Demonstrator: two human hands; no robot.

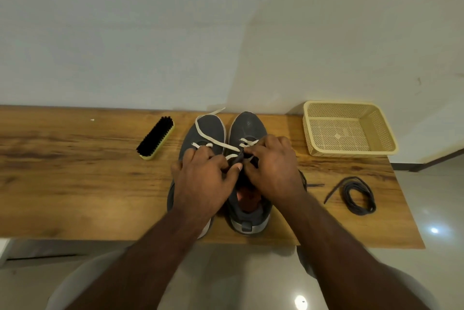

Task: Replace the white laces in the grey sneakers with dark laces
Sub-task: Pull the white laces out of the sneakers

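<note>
Pinching what looks like a dark lace point(240, 157), both hands point(204, 180) point(272, 171) work over away-pointing sneakers point(247, 129).

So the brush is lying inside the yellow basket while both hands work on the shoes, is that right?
Not quite. The brush lies on the wooden table, left of the shoes, not inside the yellow basket, which stands on the right. The head view shows this. The left hand and right hand do work on the shoes.

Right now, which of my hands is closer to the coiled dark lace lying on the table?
Right. Your right hand works over the right sneaker, with the coiled dark lace just beyond it; your left hand is over the left sneaker, farther away.
</note>
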